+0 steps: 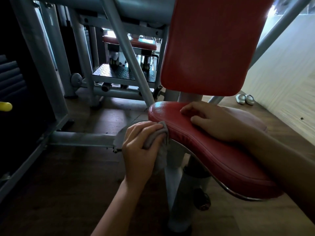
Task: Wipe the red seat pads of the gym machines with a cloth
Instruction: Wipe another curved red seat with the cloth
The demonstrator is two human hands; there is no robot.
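Note:
A red seat pad (204, 150) runs from the middle of the view toward the lower right, on a grey post. Above it stands the red back pad (209, 45), upright. My left hand (141, 147) grips a bunched grey cloth (160, 142) and holds it against the seat pad's left side edge; part of the cloth hangs down below the hand. My right hand (214, 121) rests on top of the seat pad with fingers loosely bent, and its forearm lies along the pad.
Grey steel frame tubes (129, 53) of the machine cross behind and left of the seat. A base bar (81, 138) lies on the wooden floor at left. Another red-padded machine (129, 43) stands further back. A pair of white slippers (245, 99) sits by the right wall.

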